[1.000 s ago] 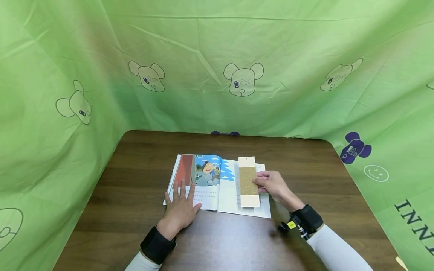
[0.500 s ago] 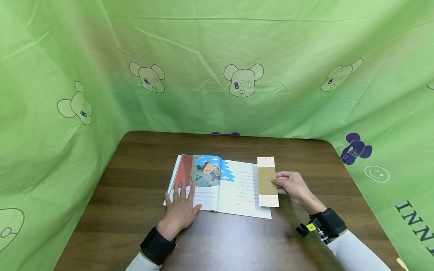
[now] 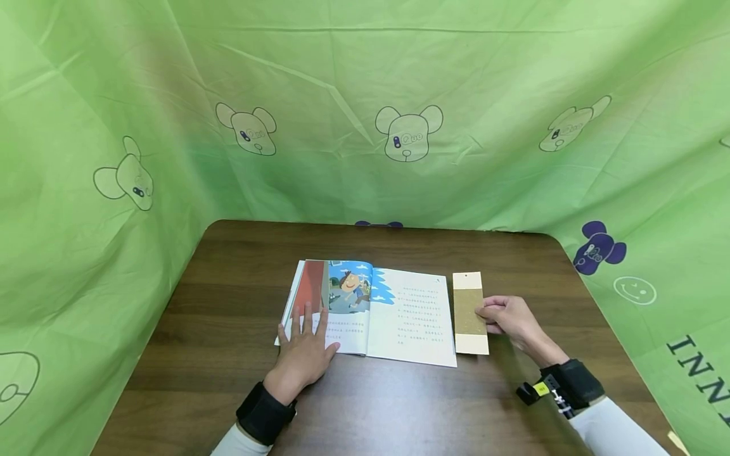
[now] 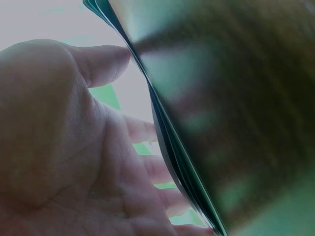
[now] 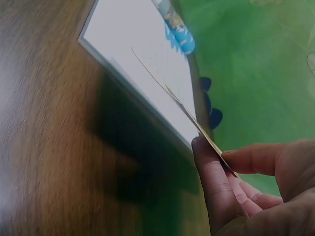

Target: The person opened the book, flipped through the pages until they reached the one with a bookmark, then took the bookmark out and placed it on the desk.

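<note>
An open picture book (image 3: 410, 316) lies on the table, a colourful illustration on its left page and printed text on its right page. My left hand (image 3: 305, 348) rests with spread fingers on the lower part of the left page; in the left wrist view the hand (image 4: 88, 147) reaches over the book's page edges (image 4: 167, 132). Thumb and fingers of my right hand (image 3: 513, 323) pinch a bookmark (image 3: 469, 310), gold with white ends, by its right edge. It stands just right of the book. Edge-on in the right wrist view, the bookmark (image 5: 182, 105) looks thin and slightly bent.
The brown wooden table (image 3: 399, 405) surrounds the book. A green curtain (image 3: 342, 76) with cartoon bear heads hangs behind and at both sides. Black straps (image 3: 265, 415) with small cameras sit on both wrists.
My right hand has carried the bookmark rightward from over the right page to beside the book, uncovering the text. The left hand has stayed on the left page.
</note>
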Demonstrator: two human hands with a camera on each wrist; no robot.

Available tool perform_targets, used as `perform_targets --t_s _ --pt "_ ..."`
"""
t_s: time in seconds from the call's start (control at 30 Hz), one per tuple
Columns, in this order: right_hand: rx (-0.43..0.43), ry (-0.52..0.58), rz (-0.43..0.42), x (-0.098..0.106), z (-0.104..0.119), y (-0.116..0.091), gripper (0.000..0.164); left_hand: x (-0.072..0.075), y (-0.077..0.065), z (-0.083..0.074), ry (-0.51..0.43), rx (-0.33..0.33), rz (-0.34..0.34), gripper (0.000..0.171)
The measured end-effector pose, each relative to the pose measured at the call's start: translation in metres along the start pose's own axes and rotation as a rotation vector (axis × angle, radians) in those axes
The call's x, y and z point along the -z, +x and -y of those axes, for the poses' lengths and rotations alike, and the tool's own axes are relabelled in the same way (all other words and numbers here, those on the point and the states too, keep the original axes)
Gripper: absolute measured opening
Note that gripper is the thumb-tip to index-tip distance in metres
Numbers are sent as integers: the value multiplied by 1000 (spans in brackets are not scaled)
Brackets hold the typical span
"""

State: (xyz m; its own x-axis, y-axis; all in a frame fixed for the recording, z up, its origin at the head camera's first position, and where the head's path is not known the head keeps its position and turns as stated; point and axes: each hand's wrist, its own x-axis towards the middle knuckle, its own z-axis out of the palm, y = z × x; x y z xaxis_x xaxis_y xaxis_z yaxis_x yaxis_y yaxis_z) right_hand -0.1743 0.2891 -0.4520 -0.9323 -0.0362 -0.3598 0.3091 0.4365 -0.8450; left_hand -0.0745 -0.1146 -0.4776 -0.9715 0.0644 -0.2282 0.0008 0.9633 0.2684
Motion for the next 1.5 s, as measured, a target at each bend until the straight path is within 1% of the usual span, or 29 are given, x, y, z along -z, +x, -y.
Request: perform_targets --t_s 0.13,0.4,0.57,0.7,1.1,1.33,1.5 --pt "-4 -43 1 5 -5 0 39 0 0 1 3 -2 -2 79" --pt "-20 -81 11 14 -16 4 36 0 1 1 10 -7 -7 78" --pt "-38 -94 10 16 -22 5 37 0 0 1 4 0 1 79" --pt "-33 -108 -1 16 -25 4 38 -1 0 1 8 5 -1 80" --pt "-26 -134 -18 15 -23 -1 40 -1 0 1 7 1 2 79" --pt "14 -237 -43 17 -20 -5 40 -1 0 0 11 3 -3 79" --pt "28 -263 -39 18 -18 -9 41 0 0 0 18 5 0 79"
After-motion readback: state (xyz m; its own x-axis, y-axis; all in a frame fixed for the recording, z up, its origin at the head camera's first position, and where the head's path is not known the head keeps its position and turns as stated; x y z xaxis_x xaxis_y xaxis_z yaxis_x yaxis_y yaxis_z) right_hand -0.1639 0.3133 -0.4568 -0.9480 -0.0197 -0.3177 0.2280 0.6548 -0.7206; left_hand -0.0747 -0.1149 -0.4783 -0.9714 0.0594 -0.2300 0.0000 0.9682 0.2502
